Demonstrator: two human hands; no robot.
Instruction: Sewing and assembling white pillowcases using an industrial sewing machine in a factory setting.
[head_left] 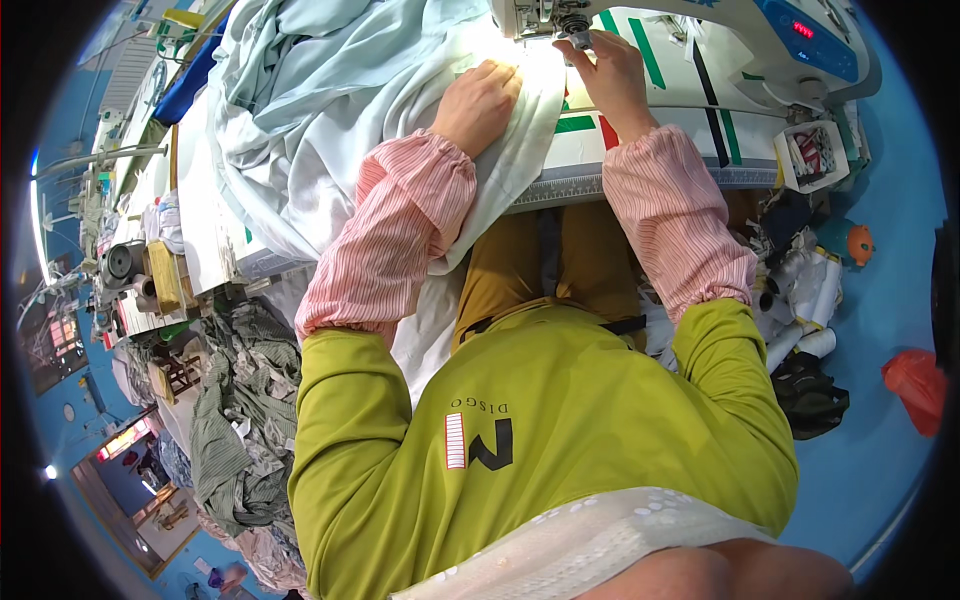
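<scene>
My left hand (pixel 478 106) presses down on a pale, nearly white cloth (pixel 330 160) with its fingers bunched together, just left of the bright light under the sewing machine (pixel 690 12). The cloth spreads in loose folds over the table's left part and hangs over its front edge. At the machine's head, my right hand (pixel 614 82) has thumb and forefinger closed beside a small round metal part (pixel 577 33). What lies between those fingertips is too small to make out. Striped pink sleeve covers (pixel 395 225) wrap both forearms. Glare hides the needle area.
Green, black and red tape strips mark the white table (pixel 680 100), with a ruler along its front edge. A small white box (pixel 811 157) of odds and ends hangs at the right corner. Striped grey-green garments (pixel 240 410) pile up at left; thread cones (pixel 815 343) lie at right.
</scene>
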